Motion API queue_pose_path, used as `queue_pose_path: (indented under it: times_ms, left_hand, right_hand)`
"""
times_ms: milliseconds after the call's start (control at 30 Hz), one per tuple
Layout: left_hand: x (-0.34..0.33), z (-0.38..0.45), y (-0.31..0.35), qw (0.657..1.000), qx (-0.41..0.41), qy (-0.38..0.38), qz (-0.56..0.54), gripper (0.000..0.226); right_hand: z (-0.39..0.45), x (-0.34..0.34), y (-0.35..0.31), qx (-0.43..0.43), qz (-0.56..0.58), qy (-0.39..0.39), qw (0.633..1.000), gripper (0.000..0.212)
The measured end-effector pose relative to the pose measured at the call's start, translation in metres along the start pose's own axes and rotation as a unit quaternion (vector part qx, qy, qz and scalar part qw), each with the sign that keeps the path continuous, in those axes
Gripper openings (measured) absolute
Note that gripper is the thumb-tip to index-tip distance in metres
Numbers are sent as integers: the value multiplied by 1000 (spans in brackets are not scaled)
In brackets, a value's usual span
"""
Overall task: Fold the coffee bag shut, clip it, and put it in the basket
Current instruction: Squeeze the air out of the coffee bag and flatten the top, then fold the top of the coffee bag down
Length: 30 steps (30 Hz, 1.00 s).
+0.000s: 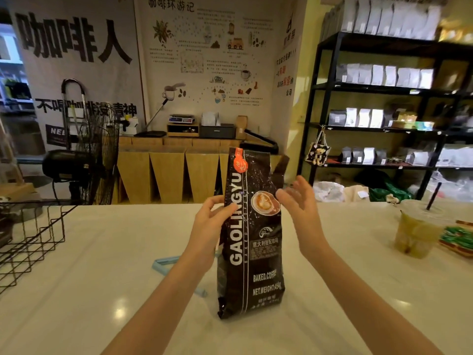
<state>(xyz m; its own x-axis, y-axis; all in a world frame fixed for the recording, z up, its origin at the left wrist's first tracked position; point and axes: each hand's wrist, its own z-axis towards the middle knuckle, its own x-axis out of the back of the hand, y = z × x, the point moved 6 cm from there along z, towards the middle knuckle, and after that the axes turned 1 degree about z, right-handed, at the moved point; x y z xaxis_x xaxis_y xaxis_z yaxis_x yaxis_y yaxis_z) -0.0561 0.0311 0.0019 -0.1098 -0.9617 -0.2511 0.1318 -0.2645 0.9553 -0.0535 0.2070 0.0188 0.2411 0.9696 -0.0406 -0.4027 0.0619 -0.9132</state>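
Observation:
A tall black coffee bag (256, 265) with white lettering and an orange mark at its top stands upright on the white counter (102, 278). Its top is unfolded. My left hand (210, 221) rests against the bag's left edge at mid-height, thumb on its front. My right hand (299, 201) hovers open just right of the bag, fingers spread and blurred; contact with the bag cannot be told. A light blue clip (166, 262) lies on the counter behind my left forearm, partly hidden. The black wire basket (33, 239) sits at the counter's left edge.
A plastic cup with a yellowish drink and a black straw (417, 231) stands at the right, beside a green and red packet (458, 239). Beyond the counter are a floor fan (97, 152), wooden cabinets and black shelves with bags.

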Motion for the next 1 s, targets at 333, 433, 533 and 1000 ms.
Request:
queue_pose_path:
  times_ms: [333, 433, 533, 1000]
  left_hand:
    - [-22, 30, 66, 947, -189, 64, 251, 76]
    - [-43, 29, 100, 823, -338, 125, 440, 88]
    - [-71, 37, 113, 698, -384, 110, 594, 72]
    - [-70, 61, 95, 793, -337, 11, 507, 31]
  right_hand:
    - [-27, -24, 34, -90, 132, -37, 986, 53]
    - [-30, -28, 29, -59, 127, -28, 990, 29]
    - [-32, -32, 27, -44, 112, -26, 992, 21]
    - [-48, -29, 34, 0, 86, -14, 996, 10]
